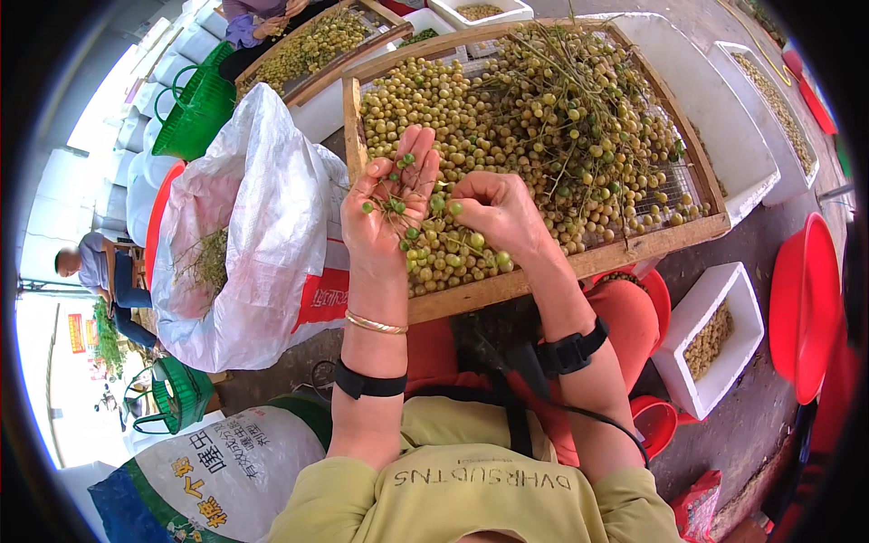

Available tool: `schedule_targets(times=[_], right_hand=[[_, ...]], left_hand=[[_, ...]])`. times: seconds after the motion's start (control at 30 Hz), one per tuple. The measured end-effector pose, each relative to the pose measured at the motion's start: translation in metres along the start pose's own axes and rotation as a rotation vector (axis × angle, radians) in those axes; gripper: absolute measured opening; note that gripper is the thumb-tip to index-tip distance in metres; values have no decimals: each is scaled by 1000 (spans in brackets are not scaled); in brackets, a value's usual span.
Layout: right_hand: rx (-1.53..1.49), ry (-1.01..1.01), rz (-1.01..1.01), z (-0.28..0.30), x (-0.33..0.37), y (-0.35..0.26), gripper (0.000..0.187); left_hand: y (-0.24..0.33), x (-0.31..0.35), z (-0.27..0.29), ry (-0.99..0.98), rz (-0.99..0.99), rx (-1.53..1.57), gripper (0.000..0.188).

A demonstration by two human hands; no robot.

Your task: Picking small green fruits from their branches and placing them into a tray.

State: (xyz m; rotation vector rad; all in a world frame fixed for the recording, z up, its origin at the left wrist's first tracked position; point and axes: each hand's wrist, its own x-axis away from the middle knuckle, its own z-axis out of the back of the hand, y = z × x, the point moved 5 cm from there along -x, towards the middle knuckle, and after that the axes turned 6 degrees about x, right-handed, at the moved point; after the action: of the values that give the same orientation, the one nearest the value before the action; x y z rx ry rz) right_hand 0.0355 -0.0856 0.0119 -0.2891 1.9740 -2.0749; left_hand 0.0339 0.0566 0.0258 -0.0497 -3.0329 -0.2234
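My left hand (pixel 373 237) is turned palm up over the near left part of a wooden-framed mesh tray. A thin-stemmed sprig of small green berries (pixel 395 207) rests across its palm, steadied by the thumb, with the fingers stretched out. Just to the right, my right hand (pixel 507 215) is closed in a pinch at a green berry (pixel 455 208). The fingertips partly hide that grip. Below both hands, the tray (pixel 579 265) holds many loose yellowish-green berries (pixel 407 95). Stemmed bunches of berries (pixel 579 118) are heaped on its right side.
A white woven sack (pixel 272 199) with stems inside stands left of the tray. White foam boxes (pixel 711 394) and red basins (pixel 801 308) lie to the right. Green baskets (pixel 195 109) are at left. Another person's hands (pixel 272 25) work at a second tray (pixel 348 59) beyond.
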Motion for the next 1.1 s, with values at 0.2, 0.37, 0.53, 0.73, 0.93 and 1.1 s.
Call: schedule_targets(times=[0.2, 0.37, 0.53, 0.73, 0.93, 1.1], right_hand=[[-13, 35, -56, 18, -2, 1, 53], [-83, -227, -1, 3, 2, -7, 52], [-35, -230, -60, 4, 6, -11, 40], [-176, -124, -173, 7, 9, 4, 27], [-613, 28, -147, 18, 5, 14, 29], [-543, 107, -365, 17, 9, 26, 46]], left_hand=[[17, -7, -12, 0, -83, -89, 24], [25, -13, -6, -3, -46, -102, 26], [25, -17, -7, -11, -39, -121, 24], [23, -20, -6, 63, -182, -146, 22], [38, -27, 7, 107, -251, -133, 18], [58, -26, 17, 148, -211, -107, 15]])
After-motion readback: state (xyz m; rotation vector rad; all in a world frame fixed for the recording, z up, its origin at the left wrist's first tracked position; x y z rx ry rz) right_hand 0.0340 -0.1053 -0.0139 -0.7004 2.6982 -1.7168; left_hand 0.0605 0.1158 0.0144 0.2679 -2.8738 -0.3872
